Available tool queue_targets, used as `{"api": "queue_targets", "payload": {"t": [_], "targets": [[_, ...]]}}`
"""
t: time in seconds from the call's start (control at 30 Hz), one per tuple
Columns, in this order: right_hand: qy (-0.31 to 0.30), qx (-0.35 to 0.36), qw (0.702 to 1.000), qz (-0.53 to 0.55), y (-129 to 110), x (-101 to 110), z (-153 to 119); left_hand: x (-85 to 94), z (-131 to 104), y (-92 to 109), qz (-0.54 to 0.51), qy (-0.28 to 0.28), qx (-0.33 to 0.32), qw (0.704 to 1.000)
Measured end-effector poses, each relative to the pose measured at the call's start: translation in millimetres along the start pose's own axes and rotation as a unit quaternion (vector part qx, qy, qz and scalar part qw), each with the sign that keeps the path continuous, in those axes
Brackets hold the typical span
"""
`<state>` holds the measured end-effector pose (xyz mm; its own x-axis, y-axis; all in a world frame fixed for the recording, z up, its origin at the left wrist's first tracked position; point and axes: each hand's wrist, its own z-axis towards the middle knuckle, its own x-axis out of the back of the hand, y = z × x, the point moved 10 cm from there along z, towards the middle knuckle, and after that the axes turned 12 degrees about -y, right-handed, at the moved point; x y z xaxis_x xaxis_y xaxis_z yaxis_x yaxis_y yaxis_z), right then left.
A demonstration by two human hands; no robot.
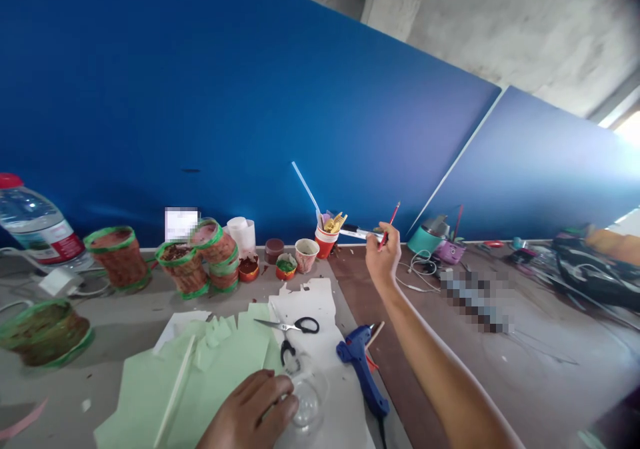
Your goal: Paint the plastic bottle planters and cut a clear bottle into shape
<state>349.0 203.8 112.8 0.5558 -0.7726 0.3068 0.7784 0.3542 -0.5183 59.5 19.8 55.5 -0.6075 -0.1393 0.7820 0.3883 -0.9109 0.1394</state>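
Note:
My left hand (pixel 255 409) is low in the middle, its fingers curled against the side of a clear plastic cup (pixel 307 402) lying over white paper. Farther up, my right hand (pixel 384 252) is reached out with its fingers closed around a red pencil (pixel 397 214). A white marker with a dark end (pixel 357 233) juts left from the same fingertips; whether it is gripped too, I cannot make out. Just left of it stands a red-and-white paper cup (pixel 327 244) with yellow plastic forks and a straw. Black-handled scissors (pixel 287 327) lie spread apart above the clear cup.
A blue glue gun (pixel 363 372) lies right of the white paper (pixel 320 302). Green paper (pixel 200 382) covers the left front. Several brown-and-green painted pots (pixel 120 256), a large water bottle (pixel 43 226) and paint cups (pixel 287 267) line the back. Cables and a teal cup (pixel 425 234) are rightward.

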Motion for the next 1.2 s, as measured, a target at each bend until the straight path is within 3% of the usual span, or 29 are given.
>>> {"api": "queue_targets", "payload": {"t": [0.13,0.33,0.57,0.7,0.97,1.07,1.2], "targets": [[-0.057,-0.013,0.998,-0.006,11,-3,-24,-7.6,-5,-3,-0.003,-0.002,0.005,1.000],[-0.144,0.015,0.989,0.004,-1,-28,-65,-17.6,-13,-5,-0.002,-0.001,0.004,1.000],[-0.187,-0.013,0.982,-0.007,10,-64,-87,-18.3,-13,-5,0.007,0.002,-0.001,1.000],[-0.249,-0.009,0.968,-0.027,5,-73,-98,-16.5,-16,-6,0.019,0.013,0.003,1.000],[-0.356,-0.014,0.929,-0.098,-8,-62,-100,-15.9,-14,-5,0.018,0.012,0.000,1.000],[-0.326,-0.019,0.943,-0.067,-17,-46,-92,-13.2,-12,-4,0.010,0.012,0.002,1.000],[-0.255,-0.015,0.965,0.053,-47,-12,-87,-6.7,-9,-4,0.006,-0.003,0.013,1.000]]}}
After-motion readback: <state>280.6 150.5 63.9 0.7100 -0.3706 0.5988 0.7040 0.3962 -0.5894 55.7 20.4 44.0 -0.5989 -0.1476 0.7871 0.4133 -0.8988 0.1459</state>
